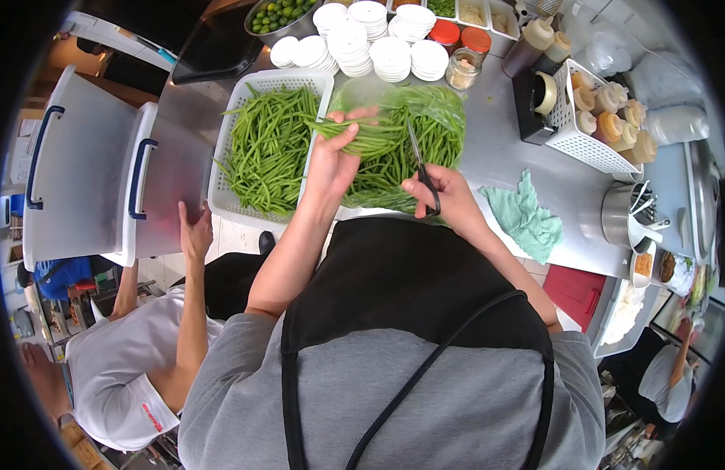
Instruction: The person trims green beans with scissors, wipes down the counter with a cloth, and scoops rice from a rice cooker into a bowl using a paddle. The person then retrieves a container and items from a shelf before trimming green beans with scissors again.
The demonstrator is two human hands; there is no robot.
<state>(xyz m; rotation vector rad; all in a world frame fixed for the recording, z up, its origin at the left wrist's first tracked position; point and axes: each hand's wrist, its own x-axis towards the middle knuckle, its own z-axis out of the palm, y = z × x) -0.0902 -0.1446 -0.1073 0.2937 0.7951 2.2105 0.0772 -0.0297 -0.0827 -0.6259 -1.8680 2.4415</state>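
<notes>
1. A bunch of long green beans [374, 139] is up in the air over a see-through bag [454, 100] with more beans in it.
2. The left hand [337, 155] has its thumb and fingers pinching one end of the bunch.
3. The right hand [445, 194] has its fingers curled around the black handles of the scissors [423, 172]. The blades are right by the other end of the bunch; I can't tell if they touch it.
4. Just left of the bag, a white basket [325, 92] is full of beans too.
5. Behind them are piles of little white dishes [391, 59] and some jars [463, 70].
6. To the right, a green cloth [527, 217] lies crumpled on the shiny table [488, 149].
7. At far left, another person's hand [196, 233] touches a big cloudy box [170, 180].
</notes>
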